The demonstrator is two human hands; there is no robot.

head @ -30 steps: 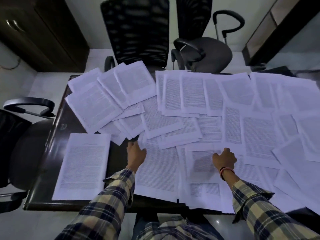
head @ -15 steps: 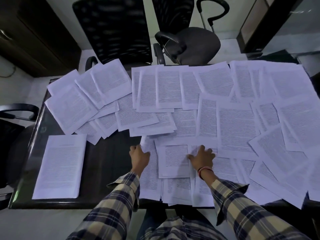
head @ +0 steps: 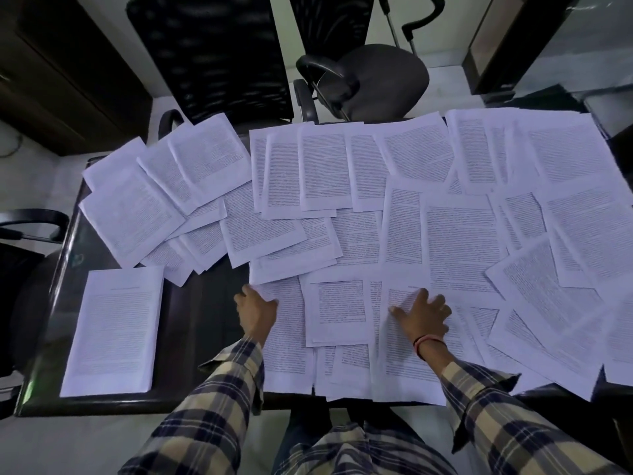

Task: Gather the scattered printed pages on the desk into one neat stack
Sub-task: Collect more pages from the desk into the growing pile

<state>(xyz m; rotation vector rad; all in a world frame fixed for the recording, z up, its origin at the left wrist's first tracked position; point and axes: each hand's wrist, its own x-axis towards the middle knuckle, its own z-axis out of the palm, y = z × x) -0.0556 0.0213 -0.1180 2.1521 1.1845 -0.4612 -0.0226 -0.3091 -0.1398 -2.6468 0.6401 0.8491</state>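
Printed pages point(head: 455, 234) lie scattered and overlapping across most of the dark desk point(head: 202, 313), fanning away from me and to my right, while a separate pile point(head: 114, 329) sits alone at the near left, its long axis pointing away from me. In the head view my left hand point(head: 257, 311) touches the left edge of the nearest sheets, whether gripping them I cannot tell. My right hand point(head: 423, 315) rests flat with fingers spread on a near sheet, nearer the bulk of the pages.
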